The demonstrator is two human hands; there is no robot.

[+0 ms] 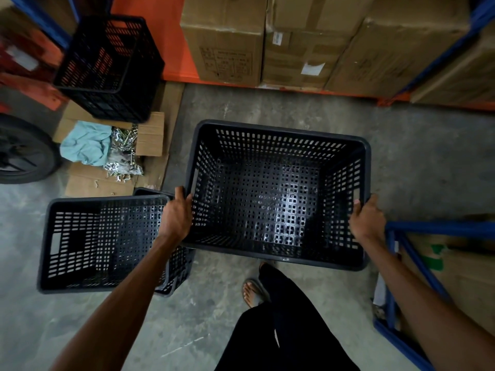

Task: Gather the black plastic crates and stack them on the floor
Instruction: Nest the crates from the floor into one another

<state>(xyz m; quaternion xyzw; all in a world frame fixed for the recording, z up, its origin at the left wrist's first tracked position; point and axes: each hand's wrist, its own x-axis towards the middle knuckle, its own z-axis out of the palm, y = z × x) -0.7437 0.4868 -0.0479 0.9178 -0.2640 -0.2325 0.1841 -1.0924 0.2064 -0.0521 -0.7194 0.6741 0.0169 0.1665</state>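
I hold a large black perforated plastic crate [276, 194] above the concrete floor, its open top facing me. My left hand [177, 212] grips its left rim and my right hand [365, 216] grips its right rim. To the lower left, a second black crate [80, 245] sits nested askew in another crate whose corner shows beneath it. A further black crate [109, 68] stands at the upper left, resting on flattened cardboard beside the shelving.
Cardboard boxes [294, 41] fill the orange shelf at the back. An open carton with a teal cloth [85, 145] and loose metal hardware lies at the left, near a black wheel [24, 151]. A blue rack frame [401, 277] stands at my right. My sandalled foot [253, 290] is below the held crate.
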